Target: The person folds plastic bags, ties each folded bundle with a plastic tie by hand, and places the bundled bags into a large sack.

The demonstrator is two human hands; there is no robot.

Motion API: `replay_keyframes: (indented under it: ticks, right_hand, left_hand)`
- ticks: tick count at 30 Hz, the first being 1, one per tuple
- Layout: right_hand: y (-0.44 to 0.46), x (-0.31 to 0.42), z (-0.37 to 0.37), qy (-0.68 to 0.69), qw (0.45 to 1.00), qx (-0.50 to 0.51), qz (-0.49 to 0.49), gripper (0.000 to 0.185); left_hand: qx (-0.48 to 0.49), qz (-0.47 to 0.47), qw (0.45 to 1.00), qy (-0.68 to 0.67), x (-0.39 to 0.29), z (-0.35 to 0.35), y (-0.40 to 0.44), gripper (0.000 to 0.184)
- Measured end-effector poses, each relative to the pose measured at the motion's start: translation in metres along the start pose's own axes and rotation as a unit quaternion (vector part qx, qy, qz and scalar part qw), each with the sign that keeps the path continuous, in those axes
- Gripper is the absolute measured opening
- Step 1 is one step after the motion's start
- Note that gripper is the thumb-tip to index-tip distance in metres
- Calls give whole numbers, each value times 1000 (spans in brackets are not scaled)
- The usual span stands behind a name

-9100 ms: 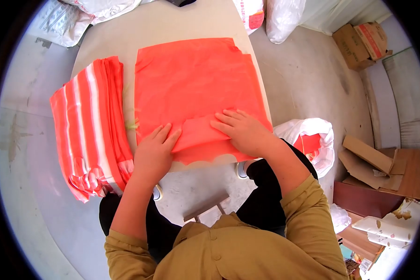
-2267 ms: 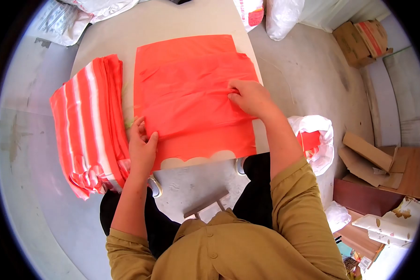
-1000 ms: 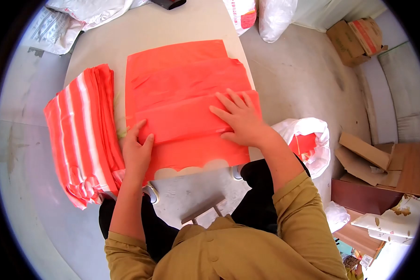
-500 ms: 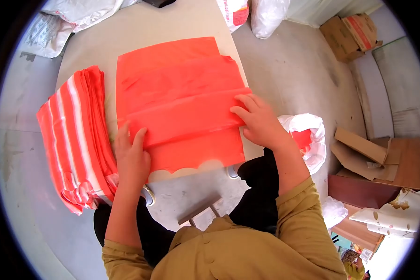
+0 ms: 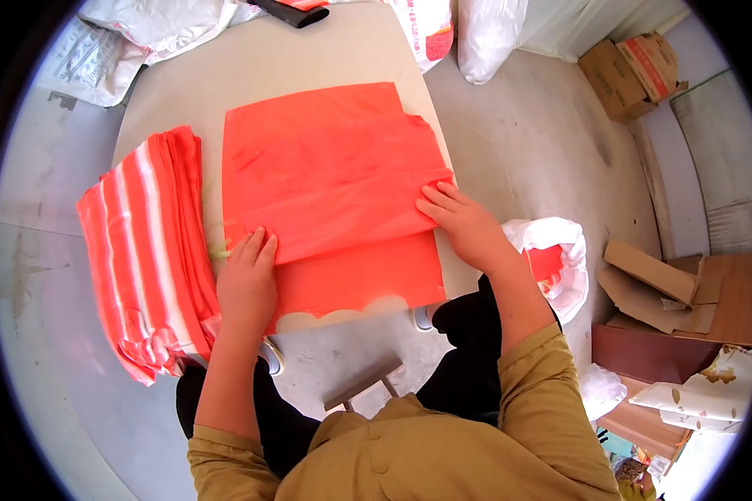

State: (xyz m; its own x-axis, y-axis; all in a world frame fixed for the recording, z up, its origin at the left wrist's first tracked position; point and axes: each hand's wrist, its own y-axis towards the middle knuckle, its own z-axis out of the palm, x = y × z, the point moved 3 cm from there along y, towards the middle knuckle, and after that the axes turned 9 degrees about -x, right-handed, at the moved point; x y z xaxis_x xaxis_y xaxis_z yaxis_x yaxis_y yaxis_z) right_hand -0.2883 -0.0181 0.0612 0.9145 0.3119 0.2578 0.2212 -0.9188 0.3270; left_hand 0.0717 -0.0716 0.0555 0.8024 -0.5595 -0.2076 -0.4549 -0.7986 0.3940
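Observation:
A red plastic bag lies in layers on the table in front of me, its upper layer slightly wrinkled. Below that layer's near edge shows another red layer, with a wavy cut front edge. My left hand rests on the bag's near-left side, fingers stretched out over the upper layer. On the right side, my right hand touches the same layer's edge with its fingers extended and a little apart. Left of the bag, a thick stack of folded red plastic bags with whitish stripes hangs over the table edge.
The beige table carries white sacks and a black object at its far end. To my right are a white bag with red pieces inside, an opened cardboard box and, farther off, another carton.
Both hands have shifted slightly on the upper layer, the left one inward, its fingers now closer together. The layer's wrinkles look flatter. The whole view has moved a little.

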Motion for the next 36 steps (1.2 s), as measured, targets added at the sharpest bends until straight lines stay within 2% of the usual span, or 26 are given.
replay_keyframes:
  ticks: [2, 5, 6, 8, 11, 12, 14, 15, 16, 19, 22, 25, 26, 28, 31, 32, 33, 35, 36]
  right_hand:
    - [2, -2, -10, 21, 1000, 14, 17, 42]
    - [6, -6, -36, 141, 985, 71, 66, 30]
    - [5, -7, -44, 185, 974, 75, 112, 27]
    - [1, -10, -52, 271, 938, 81, 203, 22]
    - [4, -26, -38, 302, 891, 95, 325, 21]
    - [7, -36, -27, 306, 892, 54, 329, 22]
    - [13, -55, -3, 312, 889, -25, 333, 24]
    - [20, -53, -2, 285, 892, -23, 349, 26]
    - [29, -50, -2, 258, 895, -21, 362, 28]
    - [38, -49, 3, 230, 895, -56, 378, 36]
    - [39, -44, 2, 266, 885, -65, 376, 42]
    - [35, -51, 10, 295, 894, -59, 332, 46]
    - [33, -54, 14, 301, 900, -59, 310, 47]
    - [35, -49, 13, 226, 932, -50, 278, 48]
    - [35, -46, 24, 187, 944, -55, 265, 48]
    - [34, -47, 27, 187, 944, -59, 264, 47]
    - [33, -48, 27, 272, 904, -86, 317, 46]
    - [28, -51, 27, 432, 790, -136, 413, 45]
    - [25, -55, 31, 468, 762, -150, 421, 45]
  left_hand:
    - [-14, -20, 999, -41, 0, -11, 5, 36]
    - [-11, 4, 996, -85, -1, -33, 12, 21]
    - [12, -89, 978, -189, 4, -34, 10, 17]
    - [60, -270, 881, -384, 13, -33, -1, 9]
    - [64, -306, 872, -376, 33, -22, -1, 9]
    - [37, -366, 842, -395, 32, -17, 1, 13]
    - [-40, -358, 848, -389, 25, -11, 16, 21]
    - [-80, -354, 848, -385, 26, -7, 23, 26]
    - [-62, -365, 833, -412, 35, 7, 21, 46]
    - [-165, -248, 908, -295, 34, 25, 25, 56]
    - [-52, -277, 902, -328, 25, 8, 27, 57]
    - [3, -346, 885, -310, 23, 3, 27, 52]
    - [-27, -340, 880, -331, 25, 7, 25, 50]
    - [-85, -323, 866, -372, 29, 18, 21, 47]
    - [-108, -294, 901, -301, 29, 21, 20, 47]
    - [-110, -309, 891, -314, 28, 21, 20, 47]
    - [-112, -325, 880, -327, 27, 21, 19, 47]
    - [-113, -354, 854, -365, 26, 20, 18, 46]
    - [-112, -367, 837, -391, 26, 19, 18, 46]
